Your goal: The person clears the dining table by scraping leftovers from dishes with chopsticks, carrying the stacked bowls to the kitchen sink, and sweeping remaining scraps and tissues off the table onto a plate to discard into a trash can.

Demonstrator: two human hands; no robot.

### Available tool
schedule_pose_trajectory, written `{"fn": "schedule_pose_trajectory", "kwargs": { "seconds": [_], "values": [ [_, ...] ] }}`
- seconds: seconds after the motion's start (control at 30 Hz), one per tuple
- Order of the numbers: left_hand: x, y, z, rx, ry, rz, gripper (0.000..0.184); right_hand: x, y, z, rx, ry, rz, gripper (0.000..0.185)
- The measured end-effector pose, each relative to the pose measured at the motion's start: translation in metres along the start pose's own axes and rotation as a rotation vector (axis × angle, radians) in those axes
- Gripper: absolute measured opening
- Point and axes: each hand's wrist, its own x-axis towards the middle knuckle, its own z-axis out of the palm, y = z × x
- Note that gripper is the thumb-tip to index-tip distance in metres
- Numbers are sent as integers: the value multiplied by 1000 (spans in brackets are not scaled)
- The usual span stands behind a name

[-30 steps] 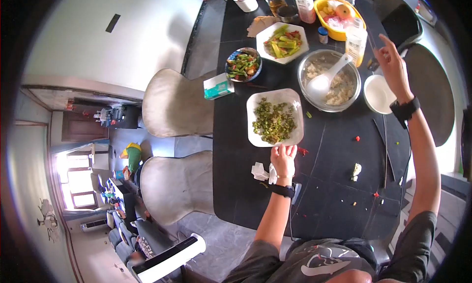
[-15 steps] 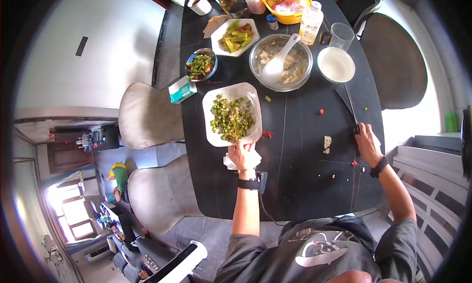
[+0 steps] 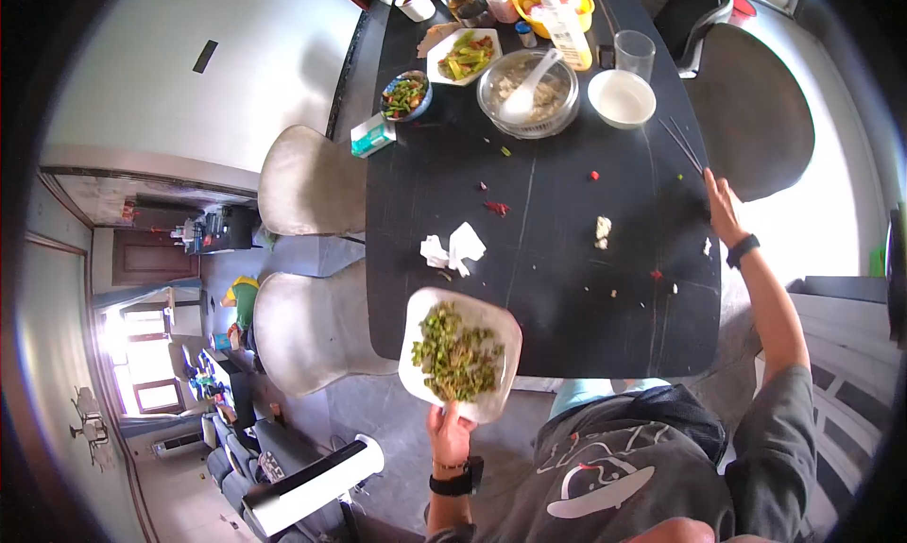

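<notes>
A white square dish [image 3: 507, 378] of chopped green vegetables [image 3: 455, 349] is gripped at its near rim by my left hand [image 3: 450, 437]. The dish hangs over the left front edge of the black table [image 3: 557, 326]. At the table's right edge my right hand [image 3: 725, 211] is closed around a pair of chopsticks [image 3: 688, 148], whose tips point toward the back. Crumpled white tissues [image 3: 463, 247] lie on the tabletop behind the dish. Food scraps are scattered near both hands, among them a pale clump [image 3: 602, 231] and red bits [image 3: 497, 208].
Farther back stand a steel pot [image 3: 567, 118] with a white rice spoon [image 3: 521, 103], a white bowl [image 3: 622, 99], a glass [image 3: 634, 54], a bottle [image 3: 569, 44] and a yellow basket [image 3: 588, 19]. Chairs [image 3: 316, 330] flank the table. Another person [image 3: 244, 302] is in the distant room.
My left hand has drawn the dish toward me, off the tabletop, uncovering the tissues. My right hand, with the chopsticks, has shifted to the table's right edge. The camera view has also shifted.
</notes>
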Motion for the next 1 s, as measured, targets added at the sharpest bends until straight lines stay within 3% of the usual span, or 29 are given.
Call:
{"fn": "schedule_pose_trajectory", "kwargs": {
  "seconds": [0.2,0.27,0.33,0.4,0.47,0.5,0.57,0.67,0.73,0.87,1.0],
  "values": [
    [-89,-80,-80,-18,83,-141,26,-1,-5,-3,-111,-100,13,46],
    [-99,-117,-118,-113,-23,-161,29,-24,-18,0,-121,-33,-222,44],
    [-115,-118,-93,-9,55,-153,33,-53,-39,-1,-119,79,-411,46],
    [-110,-147,-106,14,65,-174,34,-88,-68,-33,-65,-212,-408,55],
    [-104,-175,-111,33,56,-180,36,-110,-74,-36,116,-258,-509,62],
    [-100,-183,-106,48,33,-186,36,-110,-65,-25,112,-251,-513,62],
    [-86,-198,-103,124,-41,-181,33,-101,-38,1,339,-1,-443,67],
    [-66,-238,-110,121,-45,-178,29,-88,-10,-6,278,9,-187,65],
    [-58,-253,-109,79,-71,-178,28,-88,16,7,136,48,-168,68],
    [-43,-268,-92,94,-33,-227,29,-128,7,3,-23,-22,-317,59],
    [-22,-288,-80,206,-99,-214,30,-191,-39,-20,22,-40,-452,55]
  ]
}}
